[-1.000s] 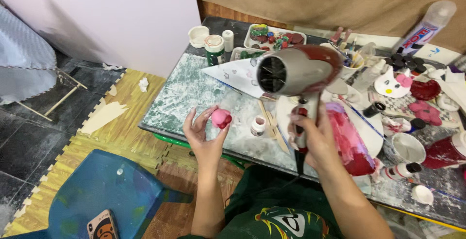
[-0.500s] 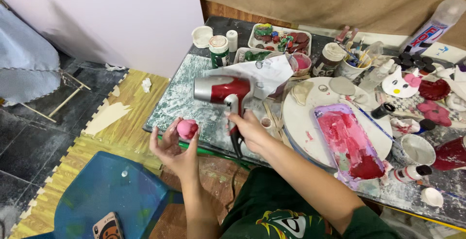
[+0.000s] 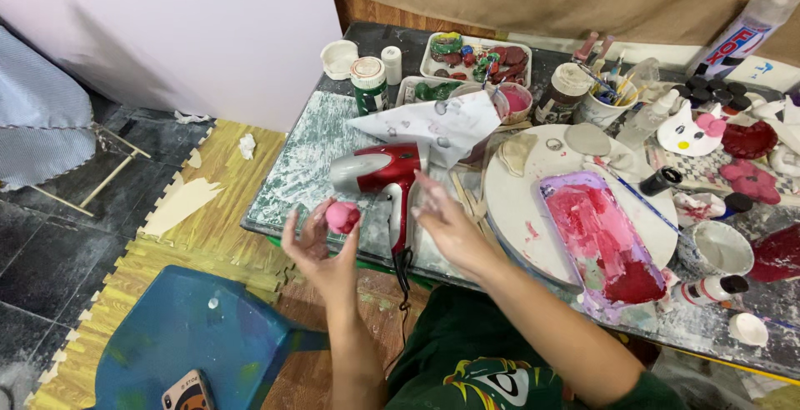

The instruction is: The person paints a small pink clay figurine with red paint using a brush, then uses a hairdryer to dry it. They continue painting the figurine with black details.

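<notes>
My left hand [image 3: 321, 247] is raised at the table's near left edge, fingers closed around a small pink painted clay piece [image 3: 342, 217]. A red and silver hair dryer [image 3: 382, 175] lies on the paint-smeared table [image 3: 300, 168], its handle pointing toward me and its black cord hanging off the edge. My right hand [image 3: 446, 225] hovers just right of the dryer's handle, fingers spread, holding nothing. A sheet of white paper [image 3: 437, 125] sticks up behind the dryer.
A round white board [image 3: 517, 210] carries a pink, paint-covered tray [image 3: 604, 239]. Paint jars, a brush cup [image 3: 602, 106], a tray of painted figures [image 3: 475, 53] and small bowls crowd the back and right. A blue stool [image 3: 187, 335] with a phone stands on the floor mats at left.
My right hand has set the hair dryer down on the table and let go of it. My left hand still holds the pink piece, now slightly higher and further right.
</notes>
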